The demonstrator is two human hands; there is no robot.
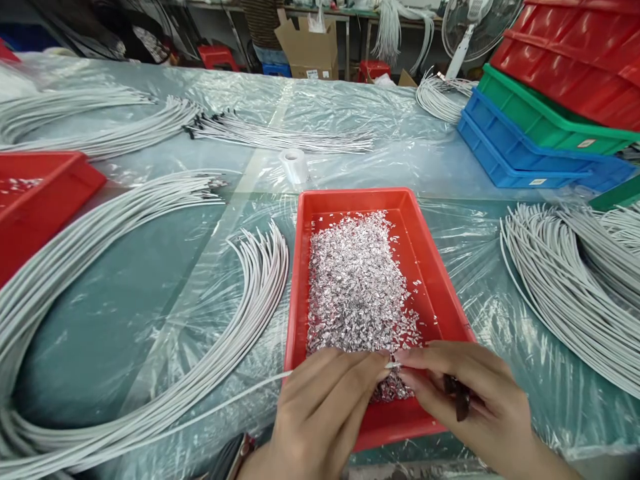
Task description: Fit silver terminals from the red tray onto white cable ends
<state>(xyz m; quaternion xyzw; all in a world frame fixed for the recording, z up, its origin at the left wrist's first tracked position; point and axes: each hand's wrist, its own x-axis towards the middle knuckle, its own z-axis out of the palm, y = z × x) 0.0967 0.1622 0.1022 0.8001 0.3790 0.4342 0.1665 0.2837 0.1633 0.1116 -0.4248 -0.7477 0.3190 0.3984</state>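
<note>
My left hand (325, 400) is closed around a thin white cable (250, 387), whose stripped-looking end sticks out past the fingertips. My right hand (470, 387) pinches at that same end with thumb and forefinger. Tucked in the right palm is a dark brown object (457, 395), mostly hidden by the fingers, so its kind is unclear. Both hands are over the near end of a red plastic tray (440, 287). A heap of small silvery foil scraps (355, 287) covers much of the tray's floor. The cable runs left beside a curved bundle of white cables (210, 373).
More white cable bundles lie at right (570, 287) and far back (280, 133). A roll of clear tape (294, 165) stands behind the tray. Stacked blue bins (530, 153), with green and red bins above, rise at right. Another red tray (45, 200) is at left. Plastic film covers the table.
</note>
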